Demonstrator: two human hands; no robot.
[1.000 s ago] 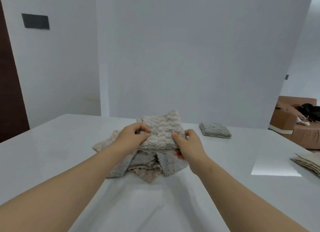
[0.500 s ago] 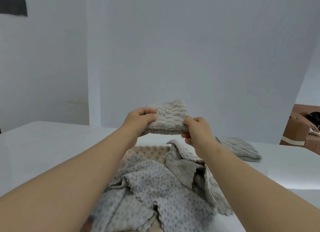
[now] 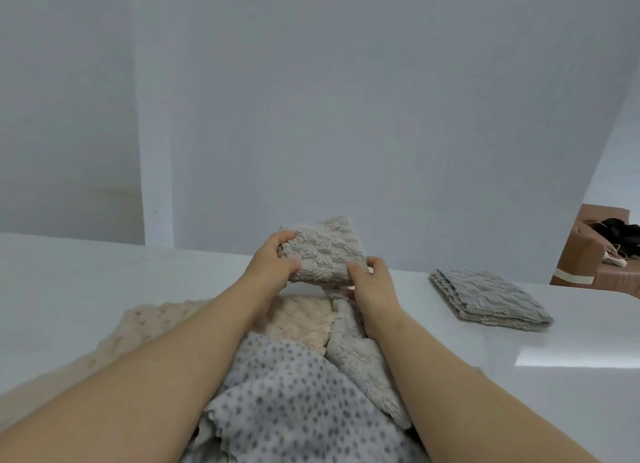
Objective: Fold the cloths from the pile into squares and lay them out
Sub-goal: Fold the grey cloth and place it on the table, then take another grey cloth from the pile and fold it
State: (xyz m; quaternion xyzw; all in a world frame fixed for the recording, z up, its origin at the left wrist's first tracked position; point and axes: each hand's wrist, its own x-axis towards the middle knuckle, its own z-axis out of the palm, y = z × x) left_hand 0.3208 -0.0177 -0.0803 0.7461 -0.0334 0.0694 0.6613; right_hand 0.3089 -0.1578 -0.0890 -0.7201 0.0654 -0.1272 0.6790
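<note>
1. Just above the pile (image 3: 294, 397), both hands held a small folded cloth (image 3: 325, 254) in the air, clear of the white desk (image 3: 69, 289).
2. The left hand (image 3: 272, 267) gripped the cloth's left edge, thumb on the near face and fingers curled over the top.
3. The right hand (image 3: 372, 286) pinched the near right corner with its thumb on top; its other fingers were hidden underneath.
4. The held cloth was pale grey-beige, fluffy and ribbed, and roughly square.
5. The pile lay under the forearms, crumpled and overlapping: a dotted grey cloth (image 3: 287, 407) nearest, a beige cloth (image 3: 301, 324) behind it, and a pale plush cloth (image 3: 356, 355) on the right.
6. A grey folded square (image 3: 491, 301) lay flat on the desk to the right, well apart from the pile.
7. Beyond the desk's far right edge stood a brown sofa (image 3: 581, 261) with dark things on it.
</note>
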